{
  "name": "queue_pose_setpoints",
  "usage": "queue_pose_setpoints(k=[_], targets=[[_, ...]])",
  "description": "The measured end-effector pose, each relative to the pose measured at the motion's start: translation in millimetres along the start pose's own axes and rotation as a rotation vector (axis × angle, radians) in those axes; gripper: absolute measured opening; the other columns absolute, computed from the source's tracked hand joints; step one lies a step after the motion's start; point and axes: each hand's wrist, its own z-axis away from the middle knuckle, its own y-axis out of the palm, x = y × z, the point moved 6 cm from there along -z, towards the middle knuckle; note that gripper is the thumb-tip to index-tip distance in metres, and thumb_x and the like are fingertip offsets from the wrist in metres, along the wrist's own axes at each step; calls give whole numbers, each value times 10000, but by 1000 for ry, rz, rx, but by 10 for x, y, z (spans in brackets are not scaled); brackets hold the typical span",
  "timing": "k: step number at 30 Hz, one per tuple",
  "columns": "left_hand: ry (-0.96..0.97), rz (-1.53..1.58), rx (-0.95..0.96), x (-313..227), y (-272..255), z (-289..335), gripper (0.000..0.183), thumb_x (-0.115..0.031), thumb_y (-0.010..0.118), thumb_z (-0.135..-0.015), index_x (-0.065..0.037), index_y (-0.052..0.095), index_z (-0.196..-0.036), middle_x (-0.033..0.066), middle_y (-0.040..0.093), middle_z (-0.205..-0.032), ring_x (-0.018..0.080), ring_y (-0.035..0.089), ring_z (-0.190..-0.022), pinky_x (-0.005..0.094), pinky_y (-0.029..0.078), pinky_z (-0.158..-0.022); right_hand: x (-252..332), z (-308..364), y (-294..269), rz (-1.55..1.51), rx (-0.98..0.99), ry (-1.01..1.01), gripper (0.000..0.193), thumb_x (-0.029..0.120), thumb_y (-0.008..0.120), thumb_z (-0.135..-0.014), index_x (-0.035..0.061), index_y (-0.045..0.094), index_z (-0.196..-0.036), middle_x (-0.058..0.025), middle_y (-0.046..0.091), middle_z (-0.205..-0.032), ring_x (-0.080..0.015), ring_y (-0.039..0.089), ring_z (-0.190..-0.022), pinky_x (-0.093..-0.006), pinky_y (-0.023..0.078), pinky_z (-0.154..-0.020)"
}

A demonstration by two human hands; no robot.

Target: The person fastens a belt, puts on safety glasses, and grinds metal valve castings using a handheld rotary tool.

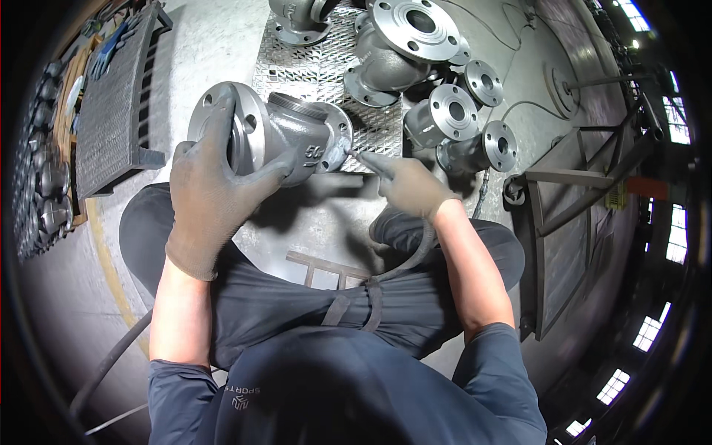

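Note:
A grey cast flanged valve body (302, 141) lies across in front of me, a flange at each end and a threaded neck facing up and away. My left hand (215, 174), in a brown and grey work glove, grips its left flange, the fingers reaching over the face and the thumb lying toward the body. My right hand (415, 185), gloved alike, is closed round a slim tool (359, 154) whose thin tip meets or nearly meets the right flange. Most of that tool is hidden in the glove. A hose (424, 248) runs from beneath this hand to my lap.
Several flanged castings (415, 30) stand beyond and to the right, some on a patterned metal plate (278, 74). A dark metal bench (111, 104) is at left, near racked parts (48, 178). A metal frame cart (564, 215) stands at right. A small metal frame (326, 268) lies between my legs.

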Motion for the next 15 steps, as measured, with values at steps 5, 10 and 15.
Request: queue_pose_setpoints(k=[5, 10, 15], targets=[[54, 41, -22, -10, -16, -13, 1043, -363, 994, -764, 16, 548, -1628, 273, 786, -1270, 414, 801, -1108, 456, 612, -978, 144, -26, -4, 35, -38, -38, 653, 10, 547, -959, 70, 614, -1606, -264, 708, -1484, -388, 703, -1379, -417, 526, -1191], [2, 71, 27, -19, -5, -20, 1039, -372, 991, -768, 31, 550, -1618, 278, 781, -1278, 413, 801, -1111, 456, 610, -979, 266, -70, 12, 144, 48, 43, 588, 37, 573, -975, 55, 648, -1558, -285, 742, -1384, -445, 731, -1281, -459, 567, -1115], [98, 33, -38, -27, -6, -20, 1033, -380, 990, -773, 43, 553, -1609, 280, 780, -1268, 412, 801, -1106, 456, 609, -975, 142, -97, 152, 183, -55, -36, 541, 92, 603, -990, 79, 668, -1528, -291, 768, -1279, -480, 744, -1184, -497, 591, -1043]])
